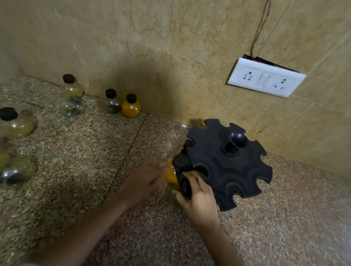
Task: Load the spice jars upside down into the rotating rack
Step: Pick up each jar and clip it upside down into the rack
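- Holding a yellow-filled spice jar (170, 175) at the near-left rim of the black rotating rack (226, 165), the left hand (148, 178) is blurred; it seems wrapped around the jar's bulb, though I cannot tell how firmly.
- The right hand (199, 199) grips the rack's edge just beside that jar, fingers curled over the rim, apparently steadying it.
- The jar looks like smooth, round clear glass or plastic with a narrow neck: probably light, slippery on the bulb and breakable if dropped. My judgement is that the bulb is the place to hold it, leaving the neck free to slide into a rim notch.
- The rack turns, so it may swing away unless braced.
- More jars wait on the speckled stone counter (80, 167): an orange-filled jar (131, 106) and a dark-capped one (112, 101) by the wall, others well apart at far left.
- A tiled wall rises behind, carrying a white socket plate (265, 78) with a loose wire above it.
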